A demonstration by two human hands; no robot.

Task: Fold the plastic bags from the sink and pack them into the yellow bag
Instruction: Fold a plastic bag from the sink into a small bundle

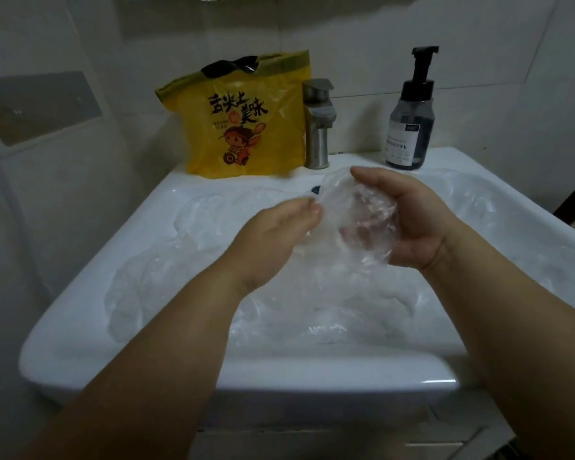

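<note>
Left fingers [304, 210] pressed together, tips and thumb pinching the left edge of a clear bag [359, 207]. Left hand [276, 237] sits over the middle of the sink [193, 370]. Clear bag is crumpled into a rough wad, held in the air between both hands, above the basin. Right hand [422, 224] cups the wad from the right, palm toward camera. Thumb lies over the top edge; right fingers [356, 232] curl under and behind, visible through the plastic.

Basin below is full of loose bags [279, 313], clear, unfolded, spread wall to wall.

Back ledge, left to right:
- yellow bag [246, 134] stands upright against the tiles, mouth open at top, some dark and clear plastic showing in it
- tap [317, 127] just beside the yellow bag's right edge; can't tell if they touch
- pump bottle [409, 127] right of the tap, apart from it
</note>
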